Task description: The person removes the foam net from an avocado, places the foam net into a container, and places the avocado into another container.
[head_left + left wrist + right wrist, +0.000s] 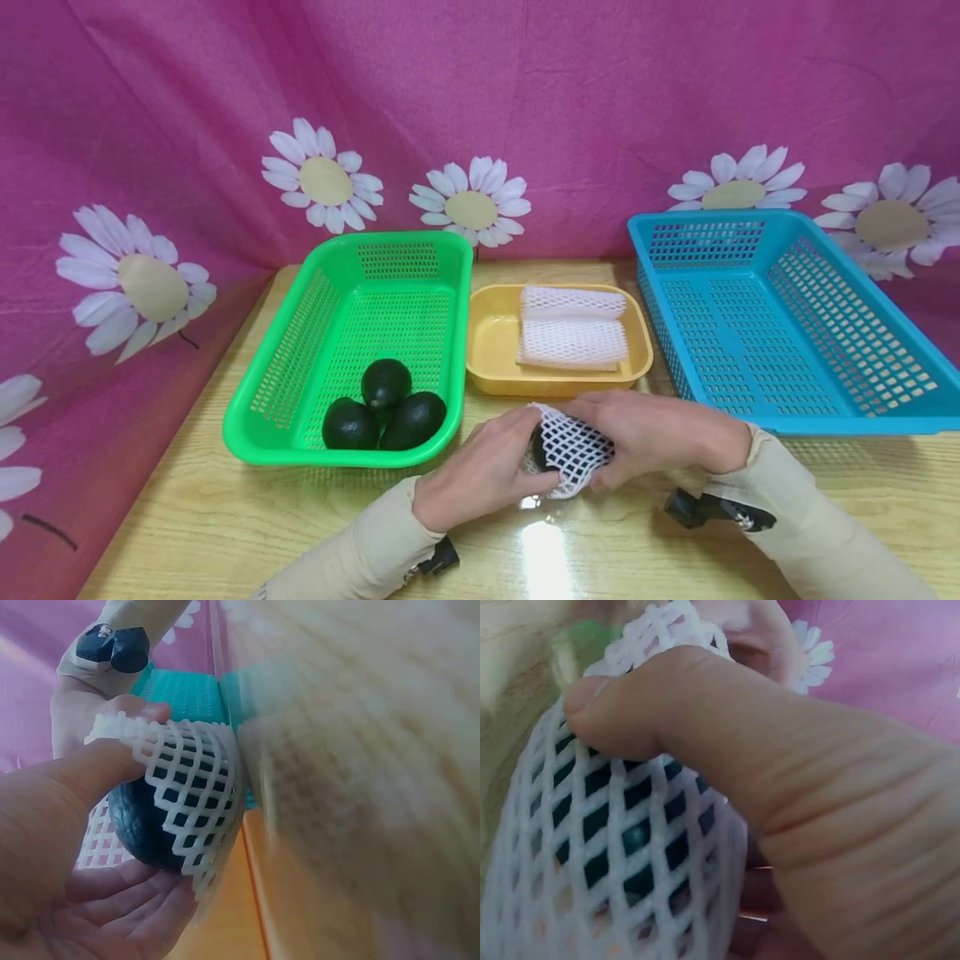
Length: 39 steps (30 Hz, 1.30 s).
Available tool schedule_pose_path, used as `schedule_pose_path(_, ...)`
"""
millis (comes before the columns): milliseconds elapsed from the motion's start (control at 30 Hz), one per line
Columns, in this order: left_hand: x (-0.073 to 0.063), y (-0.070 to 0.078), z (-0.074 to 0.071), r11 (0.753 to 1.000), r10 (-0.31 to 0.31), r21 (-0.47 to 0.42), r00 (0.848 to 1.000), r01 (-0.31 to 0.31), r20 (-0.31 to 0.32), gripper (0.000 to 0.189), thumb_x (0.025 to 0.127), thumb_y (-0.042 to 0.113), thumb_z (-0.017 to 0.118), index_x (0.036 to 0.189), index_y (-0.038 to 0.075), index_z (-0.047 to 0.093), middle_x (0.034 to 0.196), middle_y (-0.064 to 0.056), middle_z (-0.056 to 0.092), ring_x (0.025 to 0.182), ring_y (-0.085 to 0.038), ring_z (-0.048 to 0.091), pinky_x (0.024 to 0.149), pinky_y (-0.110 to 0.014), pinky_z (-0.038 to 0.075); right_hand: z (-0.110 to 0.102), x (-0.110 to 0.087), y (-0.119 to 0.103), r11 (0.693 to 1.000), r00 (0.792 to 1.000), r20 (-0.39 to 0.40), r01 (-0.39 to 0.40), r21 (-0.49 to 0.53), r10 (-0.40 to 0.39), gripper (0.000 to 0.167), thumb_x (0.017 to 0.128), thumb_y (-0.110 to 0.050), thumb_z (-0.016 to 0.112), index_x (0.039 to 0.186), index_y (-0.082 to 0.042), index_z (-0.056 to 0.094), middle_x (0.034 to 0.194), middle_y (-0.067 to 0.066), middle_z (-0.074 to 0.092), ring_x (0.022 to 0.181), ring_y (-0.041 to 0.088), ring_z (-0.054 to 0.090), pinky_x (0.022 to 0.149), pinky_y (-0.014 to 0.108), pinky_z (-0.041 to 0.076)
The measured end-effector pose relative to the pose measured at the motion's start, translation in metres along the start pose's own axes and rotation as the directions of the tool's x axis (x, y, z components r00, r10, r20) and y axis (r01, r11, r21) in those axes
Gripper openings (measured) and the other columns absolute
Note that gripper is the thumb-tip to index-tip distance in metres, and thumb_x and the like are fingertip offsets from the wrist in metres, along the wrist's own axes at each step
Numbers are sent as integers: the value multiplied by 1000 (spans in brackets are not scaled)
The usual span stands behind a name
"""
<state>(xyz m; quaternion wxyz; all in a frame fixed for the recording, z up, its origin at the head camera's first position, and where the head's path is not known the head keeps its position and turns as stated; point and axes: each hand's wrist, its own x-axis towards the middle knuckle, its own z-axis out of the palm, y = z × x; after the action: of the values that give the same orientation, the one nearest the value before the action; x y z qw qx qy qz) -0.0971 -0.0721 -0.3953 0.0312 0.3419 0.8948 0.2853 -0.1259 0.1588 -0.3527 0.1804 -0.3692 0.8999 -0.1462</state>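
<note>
A dark avocado (139,825) sits partly inside a white foam net sleeve (576,450), between the two hands just above the table. My left hand (491,467) holds the uncovered end, its thumb on the sleeve's rim and its fingers under the fruit in the left wrist view. From the other side my right hand (648,433) grips the netted part; its thumb presses on the mesh in the right wrist view, while its other fingers are mostly hidden. Several more avocados, one of them a round avocado (386,383), lie in the near end of the green basket (238,417).
A yellow tray (491,333) behind the hands bears a stack of flat white foam sleeves (573,342). The blue basket (750,333) stands at the right on the wooden table (225,533). A purple flowered cloth (585,125) hangs along the back.
</note>
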Motion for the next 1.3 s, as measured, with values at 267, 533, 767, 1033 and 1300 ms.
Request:
schedule_pose_path(267, 0, -1, -1, 1000, -25, -1, 1000, 25, -17, 49, 88, 32, 80, 125, 9, 59, 112, -1, 69, 95, -9, 64, 81, -18, 55, -6, -3, 3, 1000, 1000, -18, 14, -23, -14, 66, 73, -20, 87, 135, -21, 64, 114, -10, 70, 97, 4, 63, 88, 31, 57)
schedule_pose_path(533, 0, -3, 0, 998, -62, 23, 998, 63, -29, 48, 86, 33, 79, 124, 9, 61, 112, -1, 70, 95, -10, 65, 80, -20, 55, -11, -5, 3, 998, 1000, -27, -4, -56, 3, 51, 76, -18, 87, 124, -17, 68, 104, -10, 69, 90, 4, 61, 81, 30, 57)
schedule_pose_path(767, 1, -3, 0, 996, -76, 42, 997, 77, -24, 52, 86, 33, 79, 128, 7, 60, 115, -3, 69, 97, -11, 65, 82, -22, 57, -11, -4, 3, 999, 1000, -15, -8, -44, 7, 39, 79, -18, 85, 115, -17, 70, 98, -12, 68, 85, 2, 59, 78, 26, 54)
schedule_pose_path(1033, 1, -4, 2, 999, -30, 34, 1000, 30, -7, 52, 86, 30, 79, 129, 9, 59, 116, -2, 68, 100, -10, 62, 86, -21, 56, -10, -3, 1, 996, 999, -30, 8, -84, -10, 41, 79, -19, 86, 117, -17, 69, 100, -10, 69, 87, 4, 60, 79, 30, 56)
schedule_pose_path(1300, 1, -2, 2, 1000, -13, 22, 1000, 12, 22, 52, 86, 30, 80, 128, 9, 58, 111, 0, 65, 95, -7, 59, 82, -17, 54, -10, -4, 0, 997, 999, -41, 31, -71, -34, 31, 79, -15, 82, 107, -18, 68, 93, -13, 65, 83, 2, 57, 76, 24, 53)
